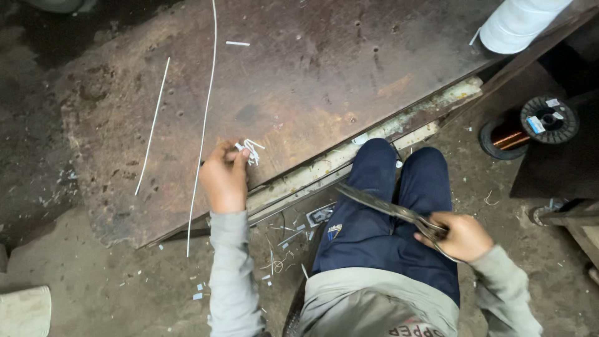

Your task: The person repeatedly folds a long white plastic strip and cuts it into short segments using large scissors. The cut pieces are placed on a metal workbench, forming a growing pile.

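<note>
My left hand (pixel 224 175) rests on a worn brown wooden board (pixel 299 81) and pinches a small bunch of short white tube pieces (pixel 251 150) at its fingertips. A long thin white strand (pixel 204 125) runs along the board just left of that hand. My right hand (pixel 460 236) lies over my right thigh and grips the handles of large dark metal scissors (pixel 380 205), whose blades point left across my blue trousers.
A second shorter white strand (pixel 153 125) and a small white offcut (pixel 237 43) lie on the board. A white roll (pixel 518 22) stands at the top right. A spool of copper wire (pixel 530 125) sits on the floor at right. White scraps (pixel 274 265) litter the floor.
</note>
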